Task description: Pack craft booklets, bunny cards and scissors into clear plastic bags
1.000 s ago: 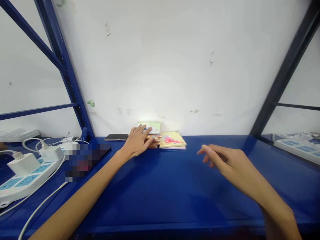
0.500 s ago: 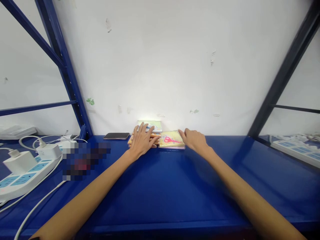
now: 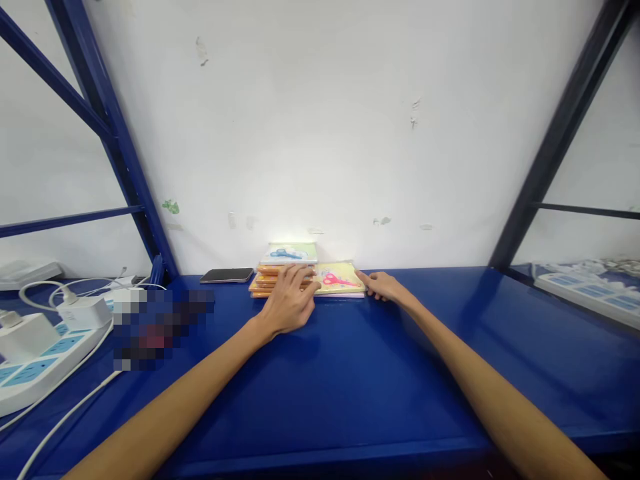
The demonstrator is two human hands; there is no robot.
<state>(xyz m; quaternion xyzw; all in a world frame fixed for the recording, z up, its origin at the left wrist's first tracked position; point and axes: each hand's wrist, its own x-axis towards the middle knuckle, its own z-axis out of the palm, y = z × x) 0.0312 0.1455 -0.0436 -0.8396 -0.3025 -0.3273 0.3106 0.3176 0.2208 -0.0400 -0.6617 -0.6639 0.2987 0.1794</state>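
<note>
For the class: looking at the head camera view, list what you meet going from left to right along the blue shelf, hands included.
power strip → phone → left hand → yellow booklet → right hand → second power strip

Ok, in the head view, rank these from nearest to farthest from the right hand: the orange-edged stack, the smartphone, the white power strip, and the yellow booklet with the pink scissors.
1. Yellow booklet with pink scissors: right of the stack, touched by the right hand.
2. Orange-edged stack: left of the booklet.
3. Smartphone: left of the stack.
4. White power strip: far left.
</note>
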